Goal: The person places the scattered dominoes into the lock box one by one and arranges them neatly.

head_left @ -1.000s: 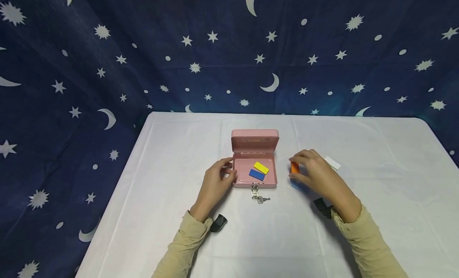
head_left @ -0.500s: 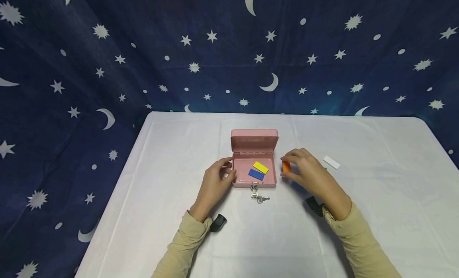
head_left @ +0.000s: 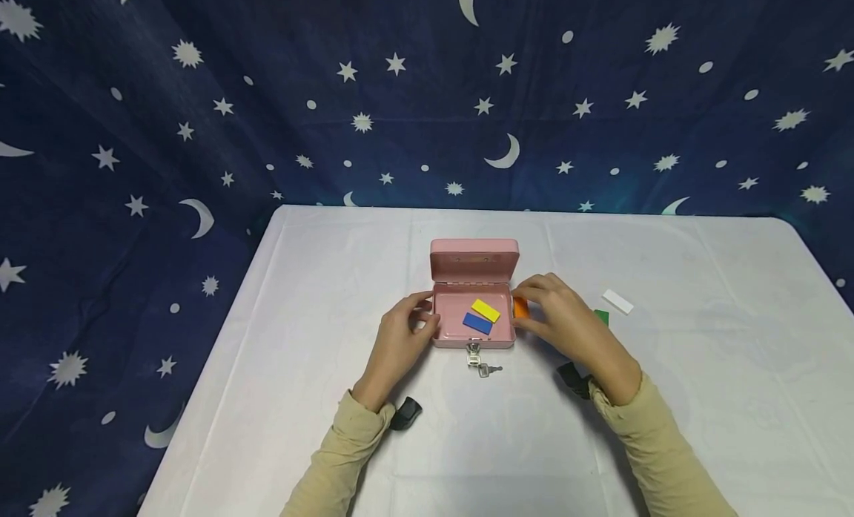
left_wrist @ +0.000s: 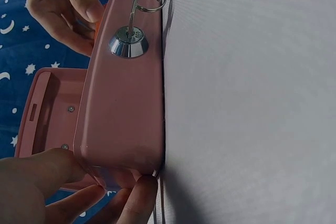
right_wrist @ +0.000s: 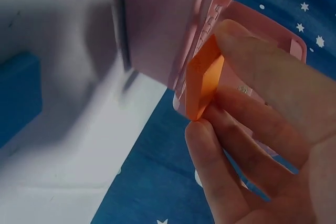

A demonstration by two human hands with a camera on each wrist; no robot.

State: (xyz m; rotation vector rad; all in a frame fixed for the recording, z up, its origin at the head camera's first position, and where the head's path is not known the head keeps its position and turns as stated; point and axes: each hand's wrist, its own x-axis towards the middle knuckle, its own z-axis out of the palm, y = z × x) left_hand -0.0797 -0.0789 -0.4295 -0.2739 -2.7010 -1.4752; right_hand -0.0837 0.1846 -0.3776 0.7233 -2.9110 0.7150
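A pink metal cash box [head_left: 451,305] stands with its lid raised. A blue block [head_left: 477,324] and a yellow block [head_left: 485,311] lie inside it. My left hand [head_left: 403,335] holds the box by its left side; the left wrist view shows fingertips [left_wrist: 140,192] against that end wall. My right hand [head_left: 557,318] pinches an orange block [right_wrist: 202,80] between thumb and fingers, upright, right beside the box's right wall. In the head view the orange block [head_left: 520,308] overlaps the box's edge.
Keys [head_left: 489,371] hang from the lock [left_wrist: 129,43] on the box front. To the right, a white block [head_left: 617,302] and a partly hidden green block [head_left: 603,317] lie on the white table [head_left: 320,280]. Another blue block [right_wrist: 21,95] shows in the right wrist view.
My right hand has carried the orange block leftward to the box's right wall, uncovering the white block and part of the green one. My left hand has stayed on the box.
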